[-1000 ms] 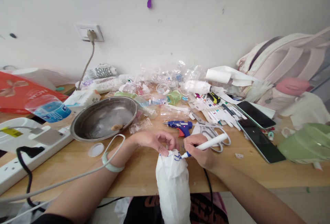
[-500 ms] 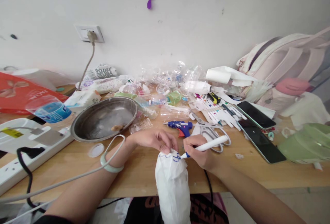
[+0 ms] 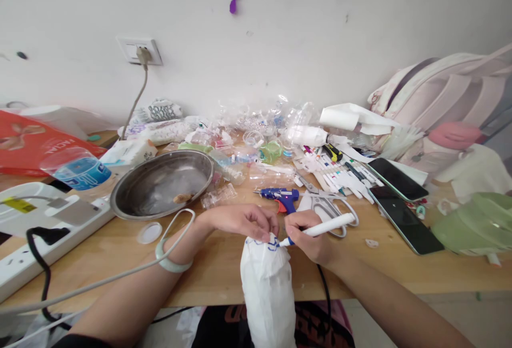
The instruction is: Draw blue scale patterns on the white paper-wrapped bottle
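Observation:
A white paper-wrapped, bottle-shaped object [image 3: 267,294] rests at the table's front edge, its far end marked with blue squiggles. My left hand [image 3: 248,221] is closed on that far end, fingers curled over the top. In my right hand [image 3: 310,236] is a white marker [image 3: 330,226], gripped like a pen, its blue tip on the paper beside the drawn lines. Just beyond my hands lie a blue glue gun [image 3: 280,194] and grey-handled scissors [image 3: 324,209].
A metal basin [image 3: 160,185] stands at the left, near a white power strip [image 3: 52,246]. Several markers [image 3: 332,177] and two phones [image 3: 406,220] lie to the right. Clear plastic scraps [image 3: 256,140] pile along the wall. A green container [image 3: 476,222] sits at far right.
My left fingers have shifted slightly to the right over the top of the wrapped object. The marker tip stays at nearly the same spot on the paper.

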Motion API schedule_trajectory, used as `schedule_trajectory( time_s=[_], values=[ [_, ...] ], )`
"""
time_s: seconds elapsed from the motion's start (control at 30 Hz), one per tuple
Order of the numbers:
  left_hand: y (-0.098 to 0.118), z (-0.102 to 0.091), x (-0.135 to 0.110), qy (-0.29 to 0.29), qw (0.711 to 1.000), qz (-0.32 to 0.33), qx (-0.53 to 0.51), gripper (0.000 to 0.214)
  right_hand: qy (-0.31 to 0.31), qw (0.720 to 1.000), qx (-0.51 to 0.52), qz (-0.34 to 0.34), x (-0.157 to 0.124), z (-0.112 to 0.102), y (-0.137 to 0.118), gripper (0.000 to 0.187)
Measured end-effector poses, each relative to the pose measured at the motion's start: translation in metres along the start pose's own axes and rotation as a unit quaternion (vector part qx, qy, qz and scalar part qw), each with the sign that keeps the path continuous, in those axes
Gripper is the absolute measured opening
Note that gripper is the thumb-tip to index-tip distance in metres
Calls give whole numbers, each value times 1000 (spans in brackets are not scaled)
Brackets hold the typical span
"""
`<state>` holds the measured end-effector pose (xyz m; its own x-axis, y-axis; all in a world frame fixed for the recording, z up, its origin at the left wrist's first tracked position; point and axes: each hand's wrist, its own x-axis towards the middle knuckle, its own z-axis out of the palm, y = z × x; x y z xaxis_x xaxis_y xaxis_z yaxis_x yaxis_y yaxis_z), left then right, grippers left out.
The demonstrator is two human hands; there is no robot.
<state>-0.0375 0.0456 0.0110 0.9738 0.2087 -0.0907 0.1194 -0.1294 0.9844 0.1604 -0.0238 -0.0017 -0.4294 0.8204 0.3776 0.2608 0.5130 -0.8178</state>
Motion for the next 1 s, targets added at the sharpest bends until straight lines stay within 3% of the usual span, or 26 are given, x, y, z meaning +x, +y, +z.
schedule_trajectory(
  time_s=[0.5,1.0],
  values=[
    [-1,0,-2,-2,998,56,23,20,-12,999,-6,-35,-2,2,1,29],
    [-5,-4,-2,-22,999,31,-7,32,-31,998,3,-49,-1,1,3,28]
  ],
)
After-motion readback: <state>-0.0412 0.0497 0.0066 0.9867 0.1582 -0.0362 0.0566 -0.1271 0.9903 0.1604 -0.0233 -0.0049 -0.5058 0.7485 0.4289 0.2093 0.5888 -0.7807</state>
